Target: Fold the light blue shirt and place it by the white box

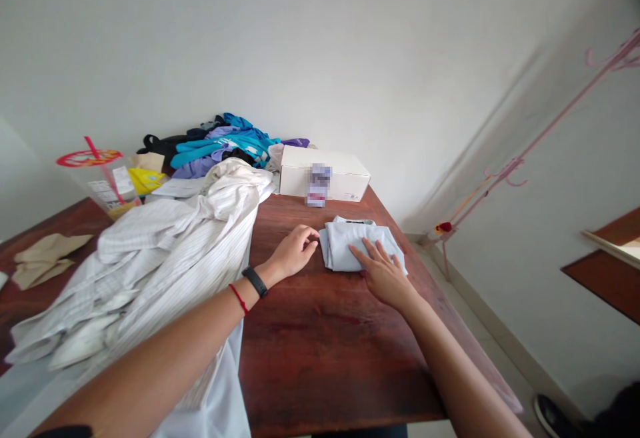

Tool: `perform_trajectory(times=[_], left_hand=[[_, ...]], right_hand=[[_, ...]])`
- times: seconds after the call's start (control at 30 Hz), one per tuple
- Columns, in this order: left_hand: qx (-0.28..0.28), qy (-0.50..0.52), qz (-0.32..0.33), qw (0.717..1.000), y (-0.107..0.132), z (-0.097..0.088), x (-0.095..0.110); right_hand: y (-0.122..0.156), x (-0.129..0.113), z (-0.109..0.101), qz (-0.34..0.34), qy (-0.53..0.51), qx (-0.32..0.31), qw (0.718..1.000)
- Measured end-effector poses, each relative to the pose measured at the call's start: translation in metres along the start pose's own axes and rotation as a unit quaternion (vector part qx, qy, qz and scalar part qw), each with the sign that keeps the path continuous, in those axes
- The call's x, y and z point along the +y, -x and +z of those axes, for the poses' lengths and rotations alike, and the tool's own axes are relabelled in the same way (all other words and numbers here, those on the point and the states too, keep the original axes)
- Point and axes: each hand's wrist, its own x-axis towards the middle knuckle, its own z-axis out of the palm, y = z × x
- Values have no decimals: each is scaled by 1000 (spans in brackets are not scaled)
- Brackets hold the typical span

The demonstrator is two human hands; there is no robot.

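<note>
A light grey-blue garment, folded into a small bundle [343, 248], lies on the brown wooden table [320, 351]. My right hand [385, 275] rests flat on top of it with the fingers spread. Just left of the bundle is my left hand [293, 251], its fingers loosely bent and the thumb a little apart from them. Nothing shows between those fingers, and their tips are close to the cloth's left edge. A heap of pale striped and checked clothes [170, 245] lies on the left side, beside my left forearm.
Behind stands a white box [345, 175] with a blurred label. Blue, purple and black clothes [225, 145] are piled at the wall. A plastic cup with a red straw [107, 185] and crumpled brown paper [45, 261] sit left. A pink coat stand [550, 121] leans right.
</note>
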Motion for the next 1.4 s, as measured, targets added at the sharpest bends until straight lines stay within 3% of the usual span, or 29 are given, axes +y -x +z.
perform_trajectory(times=[0.23,0.43,0.7,0.83,1.1,1.23,1.4], left_hand=[[-18,-71,27,997,4,-1,0],[-64,-153,35,986,5,-2,6],[-78,-172,27,982,7,-1,6],[-80,-179,27,980,7,0,5],[-84,-188,28,978,7,0,4],[-84,-190,32,978,7,0,4],[-82,-192,35,977,8,0,6]], right_hand=[[-30,16,20,52,-43,45,997],[-59,27,23,78,-59,45,994],[-109,60,16,18,-96,6,995],[-123,67,18,21,-117,7,993],[-117,49,15,68,-139,-2,988],[-95,29,20,73,-119,2,990],[-56,-2,30,26,-103,4,994]])
